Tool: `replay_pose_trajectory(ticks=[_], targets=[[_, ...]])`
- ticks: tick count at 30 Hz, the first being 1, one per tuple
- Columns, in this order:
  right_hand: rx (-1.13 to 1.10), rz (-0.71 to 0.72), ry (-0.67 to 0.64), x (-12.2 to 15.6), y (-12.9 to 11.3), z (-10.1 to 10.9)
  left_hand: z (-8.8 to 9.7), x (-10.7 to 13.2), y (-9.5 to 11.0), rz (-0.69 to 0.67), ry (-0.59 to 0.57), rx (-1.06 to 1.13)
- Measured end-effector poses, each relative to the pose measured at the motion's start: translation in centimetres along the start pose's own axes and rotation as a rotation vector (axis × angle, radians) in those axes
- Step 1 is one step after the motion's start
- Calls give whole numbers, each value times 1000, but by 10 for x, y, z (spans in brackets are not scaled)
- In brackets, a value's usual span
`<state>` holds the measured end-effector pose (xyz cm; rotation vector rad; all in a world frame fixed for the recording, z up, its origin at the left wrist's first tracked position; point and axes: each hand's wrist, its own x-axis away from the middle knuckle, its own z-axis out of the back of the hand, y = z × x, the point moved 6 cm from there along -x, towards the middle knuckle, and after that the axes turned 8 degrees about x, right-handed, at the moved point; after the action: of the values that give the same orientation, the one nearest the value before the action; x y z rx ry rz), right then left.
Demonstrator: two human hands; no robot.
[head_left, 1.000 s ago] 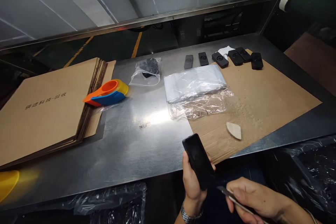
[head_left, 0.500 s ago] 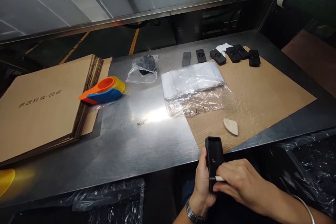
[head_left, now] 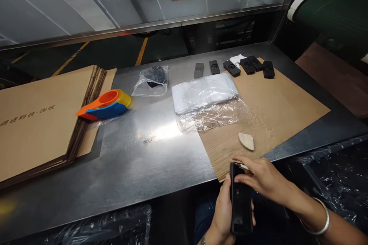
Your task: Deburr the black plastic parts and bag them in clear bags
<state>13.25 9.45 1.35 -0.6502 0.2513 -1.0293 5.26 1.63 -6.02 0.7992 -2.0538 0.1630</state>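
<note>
My left hand is wrapped round a black plastic housing, a long shallow shell with its hollow side up and a small hole in its floor. Between the fingers of my right hand is a slim tool with a pale handle and a thin metal tip. That tip lies at the housing's far end rim; whether it touches is hard to make out. Just beyond the hands, a beige wedge-shaped pad rests on a cardboard sheet.
Behind the pad lies a stack of clear plastic bags. Several finished-looking black housings and a grey one line the back. Leftward are a small bag of black parts, a tape dispenser and stacked cardboard.
The tool in my right hand has gone from the housing's near side edge to its far end. The housing has shifted lower and turned slightly in my left hand. The view has shifted a little.
</note>
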Motion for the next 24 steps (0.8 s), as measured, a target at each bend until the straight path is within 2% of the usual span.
replay_pose_trajectory(ticks=[4,8,14,18,22,24], targets=[[-134,1,-54,-6,5,4,1,1,-3,12,-20,-40],[-175,-15,-73,-9,10,4,-2,7,-3,46,-68,-89],[-285,-90,-40,-13,22,1,-2,9,-4,50,-31,-43],[-310,-205,59,3,26,2,6,4,4,-77,-16,10],[-294,-295,-136,33,10,-26,19,2,19,-311,86,119],[-316,-313,-201,43,2,-40,24,2,20,-378,152,182]])
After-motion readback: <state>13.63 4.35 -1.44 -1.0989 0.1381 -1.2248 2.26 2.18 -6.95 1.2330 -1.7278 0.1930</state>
